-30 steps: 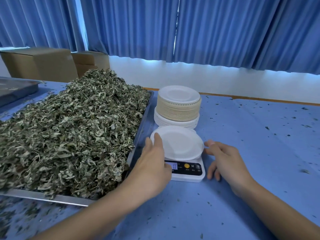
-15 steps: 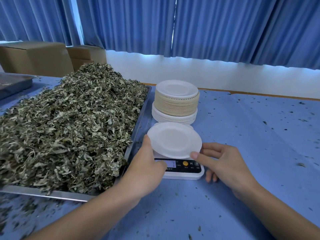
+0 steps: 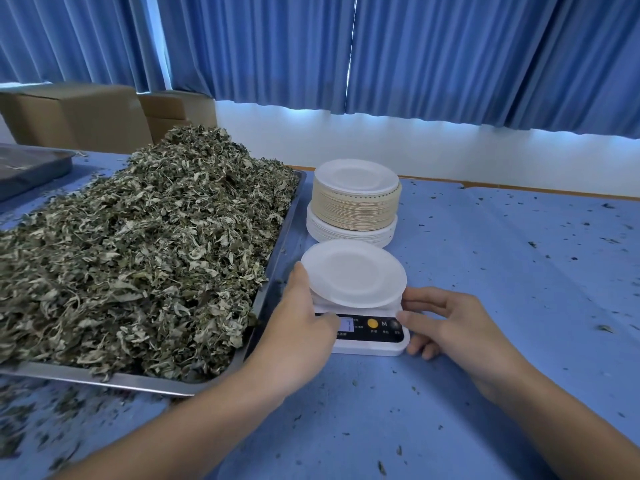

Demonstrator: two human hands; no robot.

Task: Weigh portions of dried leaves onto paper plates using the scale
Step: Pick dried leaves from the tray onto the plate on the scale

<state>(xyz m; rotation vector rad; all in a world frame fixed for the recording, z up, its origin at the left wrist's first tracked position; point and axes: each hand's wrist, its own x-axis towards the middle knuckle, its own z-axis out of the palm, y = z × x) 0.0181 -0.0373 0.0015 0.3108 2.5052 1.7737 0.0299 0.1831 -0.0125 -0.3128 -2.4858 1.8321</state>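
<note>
- Between the fingers of both hands: one scale (image 3: pixel 374 346), a white plastic slab with rounded corners, a black front panel, one round orange button and one small lit display.
- On the scale, just beyond the fingertips: one paper plate (image 3: pixel 353 275), white, round, smooth, shallow-rimmed, empty.
- Left hand (image 3: pixel 298 327): fingers curled against the scale's left side, thumb laid on the panel, forefinger touching the plate's left rim.
- Right hand (image 3: pixel 453 323): thumb on the panel's right end, forefinger along the right side beneath the plate rim, remaining fingers curled at the front corner.
- Farther off beyond the fingertips: one stack of plates (image 3: pixel 356 206) in two tiers, tan over white; number of plates not countable.
- Left of the left fingers: one metal tray (image 3: pixel 277 244), rectangular and shiny, heaped with dried leaves (image 3: pixel 138 244), grey-green, crumpled, flaky.
- Under both hands: one table (image 3: pixel 502 289) with a blue covering, speckled with leaf crumbs.
- Far left: two cardboard boxes (image 3: pixel 76 116), brown, matte, and one second tray (image 3: pixel 31 168).
</note>
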